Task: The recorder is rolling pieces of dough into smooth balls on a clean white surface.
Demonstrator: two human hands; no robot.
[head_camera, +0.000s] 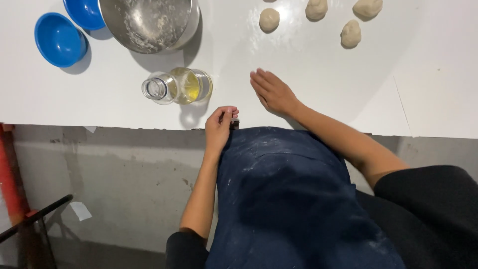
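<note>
We note four dough balls shaped at upper right, right hand flat and open on the table, left hand pinching the apron edge.

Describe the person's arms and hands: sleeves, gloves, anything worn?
Both hands are bare, with no gloves. No rings, watch or bracelet show on the left hand or the right hand. The forearms are uncovered; short black sleeves end near the elbows. A dark navy apron dusted with pale flour smears hangs in front of the body.
</note>
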